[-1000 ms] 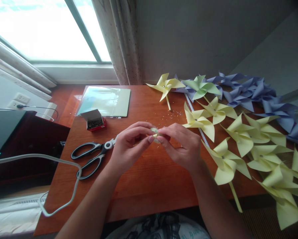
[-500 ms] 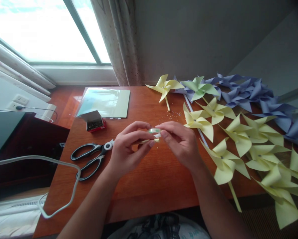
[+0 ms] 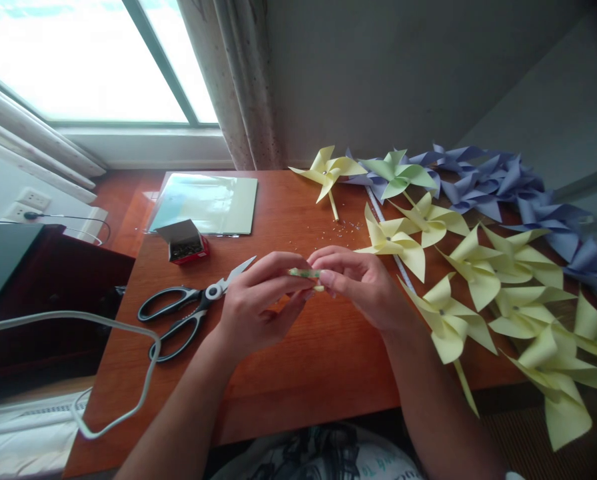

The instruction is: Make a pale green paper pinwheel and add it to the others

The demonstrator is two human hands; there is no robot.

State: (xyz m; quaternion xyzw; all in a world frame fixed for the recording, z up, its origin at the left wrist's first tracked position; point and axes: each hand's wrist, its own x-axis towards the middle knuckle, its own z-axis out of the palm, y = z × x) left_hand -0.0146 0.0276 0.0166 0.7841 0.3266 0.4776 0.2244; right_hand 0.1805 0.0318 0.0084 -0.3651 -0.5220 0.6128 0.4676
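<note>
My left hand (image 3: pixel 258 303) is closed around a thin rolled yellow paper stick (image 3: pixel 319 288), whose end peeks out by the fingertips. Just above that end, a small roll of clear, greenish tape (image 3: pixel 304 273) sits between the fingers of both hands. My right hand (image 3: pixel 361 283) pinches at the tape's right side with thumb and fingers, close against the stick's end. The fingers hide most of the stick and part of the roll. Left of my left hand lie scissors (image 3: pixel 213 292) with black and grey handles, blades apart.
Yellow pinwheels (image 3: pixel 446 313), a green pinwheel (image 3: pixel 398 172) and purple pinwheels (image 3: pixel 508 180) cover the table's right side. An open red box (image 3: pixel 188 250) holds small dark fasteners. Paper sheets in a clear sleeve (image 3: pixel 203 203) lie behind it. A white cable (image 3: pixel 148 373) crosses the left edge.
Both hands have drawn closer together and dipped slightly. The tape roll has come down nearer the stick's end, and the white strip below it no longer shows. More of the scissors' blade is visible.
</note>
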